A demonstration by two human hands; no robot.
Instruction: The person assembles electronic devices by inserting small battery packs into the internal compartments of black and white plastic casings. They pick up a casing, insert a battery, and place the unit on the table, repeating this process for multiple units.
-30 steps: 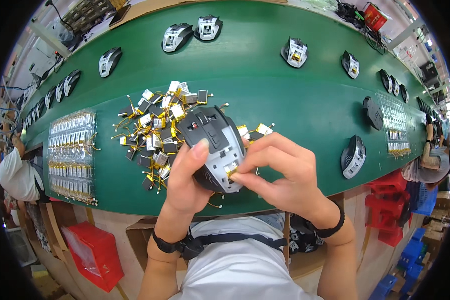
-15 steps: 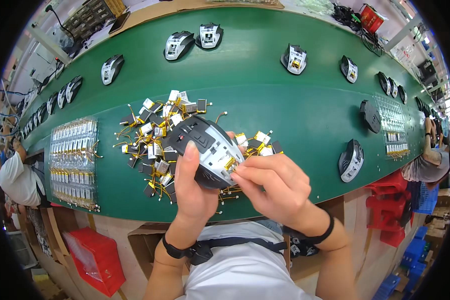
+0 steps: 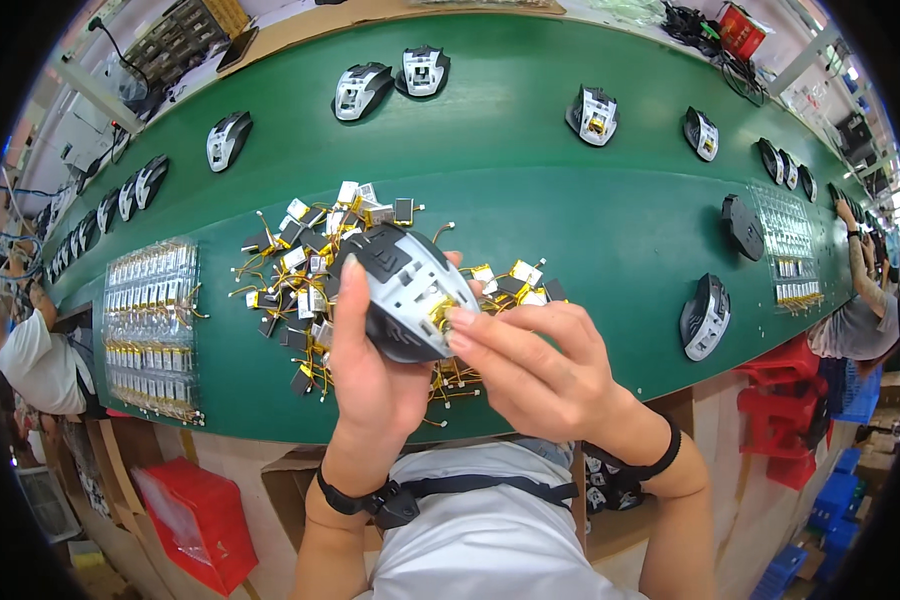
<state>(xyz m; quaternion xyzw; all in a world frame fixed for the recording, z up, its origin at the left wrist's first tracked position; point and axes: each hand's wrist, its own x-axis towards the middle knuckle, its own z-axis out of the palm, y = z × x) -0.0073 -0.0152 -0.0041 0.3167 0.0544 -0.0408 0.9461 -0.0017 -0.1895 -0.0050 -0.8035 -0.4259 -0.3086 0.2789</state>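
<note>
A black and silver-grey computer mouse [image 3: 425, 282] without its top cover is gripped in my left hand [image 3: 375, 385], tilted above the table. My left thumb lies along its left side and the fingers pass beneath it. At the mouse's rear opening, the thumb and fingertips of my right hand [image 3: 550, 375] are pinched together on the battery wires [image 3: 442, 315], next to a yellow-taped part. The fingertips hide the wire ends. Behind and left of the mouse spreads a pile of small batteries [image 3: 295, 257], silver and black with thin coloured leads and white plugs.
Trays of batteries [image 3: 150, 330] lie at the left, and a clear tray [image 3: 785, 235] at the right. Several similar mice [image 3: 360, 92] line the far green table [image 3: 510, 110]. A mouse [image 3: 705, 318] sits right of my hands. Co-workers [image 3: 40, 350] work at both sides.
The mouse and both hands have shifted slightly left and up. The right fingertips have moved a little further over the mouse's opening. At the far right, a co-worker's arm has risen.
</note>
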